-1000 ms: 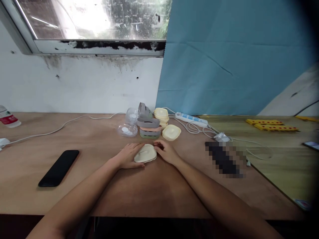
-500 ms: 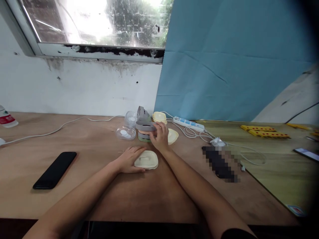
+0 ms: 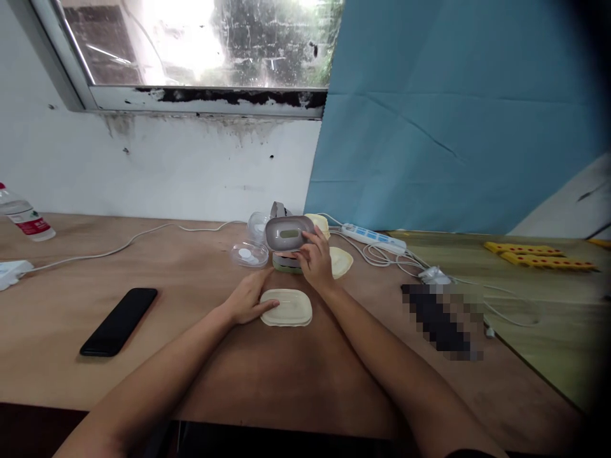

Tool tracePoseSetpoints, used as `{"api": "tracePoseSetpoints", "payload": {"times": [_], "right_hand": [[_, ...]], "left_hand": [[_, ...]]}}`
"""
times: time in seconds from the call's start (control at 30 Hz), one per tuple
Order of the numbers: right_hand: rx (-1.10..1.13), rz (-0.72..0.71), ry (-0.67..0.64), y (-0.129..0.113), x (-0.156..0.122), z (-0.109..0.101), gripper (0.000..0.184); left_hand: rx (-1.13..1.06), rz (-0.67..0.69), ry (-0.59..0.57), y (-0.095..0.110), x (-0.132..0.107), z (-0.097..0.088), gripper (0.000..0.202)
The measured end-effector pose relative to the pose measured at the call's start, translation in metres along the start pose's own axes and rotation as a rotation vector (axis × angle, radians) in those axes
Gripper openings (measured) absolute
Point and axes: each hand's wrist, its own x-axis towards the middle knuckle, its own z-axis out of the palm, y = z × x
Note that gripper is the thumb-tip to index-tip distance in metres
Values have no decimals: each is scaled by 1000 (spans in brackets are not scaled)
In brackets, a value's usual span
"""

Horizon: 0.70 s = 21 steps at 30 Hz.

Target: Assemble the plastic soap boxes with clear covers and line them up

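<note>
My right hand (image 3: 316, 257) pinches the right edge of a grey oval lid (image 3: 275, 236) with a slot in its middle. The lid is tilted so its hollow side faces me, above a short stack of coloured oval layers (image 3: 287, 263), pinkish and grey over green. My left hand (image 3: 252, 298) has its fingers stretched out on the table side, its thumb lying over a cream rounded-rectangle box (image 3: 291, 312). Beside the stack are clear plastic lids (image 3: 252, 254) on the left and a cream shallow piece (image 3: 340, 262) on the right.
A black phone (image 3: 119, 321) lies at left, a bottle (image 3: 29, 221) and white adapter (image 3: 13, 273) farther left. Behind right are cream containers (image 3: 319, 224) and a power strip (image 3: 375, 238) with tangled cables. Yellow perforated bars (image 3: 548, 259) lie on the far right tabletop.
My right hand has tipped the grey lid up from the stack, showing its hollow side. My left thumb has shifted onto the cream box's top. The view has turned slightly left.
</note>
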Motion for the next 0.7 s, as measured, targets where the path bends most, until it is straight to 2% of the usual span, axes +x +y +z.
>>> {"api": "tracePoseSetpoints", "payload": {"times": [0.13, 0.23, 0.3, 0.4, 0.47, 0.53, 0.63, 0.7], "right_hand": [[19, -136, -58, -17, -19, -24, 8], [54, -212, -133, -28, -38, -40, 5], [63, -209, -185, -34, -45, -47, 5], [76, -177, -268, -39, -48, -51, 9], [102, -177, -290, -40, -47, -52, 9], [107, -179, -250, -38, -46, -51, 15], [46, -192, -170, -31, -48, -49, 48], [-1, -212, -177, -25, -50, -46, 64]], "left_hand": [[16, 38, 319, -5, -2, 2, 91], [60, 82, 458, -7, -4, -1, 101], [114, 112, 458, -5, -6, -5, 95], [172, 140, 381, 3, -6, -12, 53], [166, 120, 382, 10, -6, -16, 29], [109, 62, 437, 16, -5, -18, 22], [-78, -101, 512, 24, -3, -20, 24], [-248, -221, 511, 28, -1, -19, 25]]}}
